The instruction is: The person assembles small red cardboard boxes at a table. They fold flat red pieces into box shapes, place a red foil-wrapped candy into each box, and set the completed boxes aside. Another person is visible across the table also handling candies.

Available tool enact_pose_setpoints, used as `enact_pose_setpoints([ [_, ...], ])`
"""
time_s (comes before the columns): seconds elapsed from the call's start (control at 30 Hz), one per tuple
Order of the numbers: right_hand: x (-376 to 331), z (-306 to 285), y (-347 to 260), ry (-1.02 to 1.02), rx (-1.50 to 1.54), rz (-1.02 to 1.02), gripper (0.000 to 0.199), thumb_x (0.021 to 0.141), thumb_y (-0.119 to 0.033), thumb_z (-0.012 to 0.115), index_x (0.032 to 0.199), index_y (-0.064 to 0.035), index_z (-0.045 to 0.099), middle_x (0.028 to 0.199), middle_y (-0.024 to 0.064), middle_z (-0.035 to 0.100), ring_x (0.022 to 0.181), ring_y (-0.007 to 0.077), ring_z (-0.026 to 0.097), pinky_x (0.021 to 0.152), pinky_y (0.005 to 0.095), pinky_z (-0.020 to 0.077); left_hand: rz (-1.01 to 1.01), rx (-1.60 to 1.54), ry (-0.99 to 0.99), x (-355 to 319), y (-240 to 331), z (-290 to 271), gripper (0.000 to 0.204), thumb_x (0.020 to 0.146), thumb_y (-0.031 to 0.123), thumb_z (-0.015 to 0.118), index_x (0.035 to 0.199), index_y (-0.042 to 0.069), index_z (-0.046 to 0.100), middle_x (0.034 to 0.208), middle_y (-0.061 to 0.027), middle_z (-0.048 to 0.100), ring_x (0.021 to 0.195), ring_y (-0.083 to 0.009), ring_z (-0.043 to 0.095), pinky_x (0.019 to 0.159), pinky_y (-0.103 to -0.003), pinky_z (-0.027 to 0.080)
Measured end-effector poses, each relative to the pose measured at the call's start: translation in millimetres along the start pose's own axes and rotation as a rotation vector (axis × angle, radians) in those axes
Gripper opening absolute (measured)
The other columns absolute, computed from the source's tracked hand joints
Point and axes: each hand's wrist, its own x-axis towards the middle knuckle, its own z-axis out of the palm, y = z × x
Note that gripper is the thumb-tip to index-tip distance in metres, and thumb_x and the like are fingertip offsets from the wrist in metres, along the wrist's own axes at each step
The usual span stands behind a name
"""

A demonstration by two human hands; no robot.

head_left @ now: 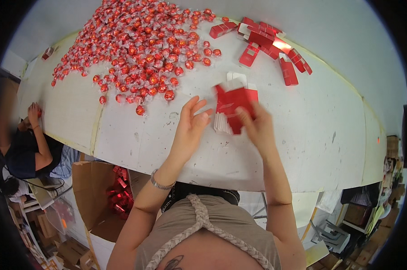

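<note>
My right hand (260, 128) grips a red flat carton (236, 102), blurred by motion, its thumb on the face of it. Beneath lies a stack of flat cartons (221, 124), of which white edges and flaps show. To the left of the stack my left hand (192, 126) hangs over the table with fingers apart, holding nothing. Beyond it spreads a big heap of round candies (140, 54) in red foil and clear twisted wrappers. Several red boxes (259, 38) lie piled at the far right of the table.
The pale table (167, 144) curves around me. Below its front edge, on my left, stands an open cardboard box (90, 198) with shiny red packs inside. A co-worker (30, 148) sits at the left end, a hand on the table. A folding chair (334, 234) is at lower right.
</note>
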Motion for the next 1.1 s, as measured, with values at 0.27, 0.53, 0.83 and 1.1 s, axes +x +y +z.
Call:
enact_pose_setpoints([
  [0.27,-19,17,-30,-0.123,-0.137,-0.358,0.015,0.086,-0.01,0.058,0.095,0.0015,0.06,0.083,0.0146,0.055,0.067,0.0323,0.057,0.058,0.0383,0.0468,-0.133,-0.422,0.087,18,16,7,0.035,0.096,0.015,0.039,0.129,0.002,0.036,0.102,-0.0126,0.059,0.097,-0.0245,0.061,0.084,-0.038,0.05],
  [0.53,-9,27,-39,-0.253,0.019,-0.158,0.051,0.077,-0.015,0.068,0.121,0.0029,0.049,0.088,0.0144,0.058,0.077,0.0285,0.062,0.065,0.0368,0.0504,-0.128,-0.31,0.089,22,21,-3,0.044,0.09,0.003,0.039,0.133,0.0,0.03,0.111,-0.0171,0.057,0.106,-0.0282,0.058,0.089,-0.038,0.05],
  [0.83,-3,45,-35,-0.018,0.353,-0.164,0.071,0.077,-0.02,0.073,0.133,-0.0039,0.033,0.115,0.016,0.054,0.101,0.0294,0.058,0.086,0.0359,0.047,-0.015,-0.428,-0.165,13,51,5,0.066,0.085,0.002,0.049,0.142,0.004,0.017,0.139,-0.0162,0.033,0.118,-0.0283,0.048,0.098,-0.037,0.042],
  [1.1,4,47,-17,0.076,0.111,-0.414,0.029,0.084,-0.008,0.063,0.108,-0.0031,0.047,0.103,0.0129,0.053,0.091,0.0202,0.053,0.081,0.0307,0.0438,0.074,0.341,-0.254,1,37,-8,0.043,0.088,0.015,0.059,0.125,0.002,0.04,0.12,-0.0086,0.049,0.108,-0.0183,0.05,0.083,-0.028,0.045],
])
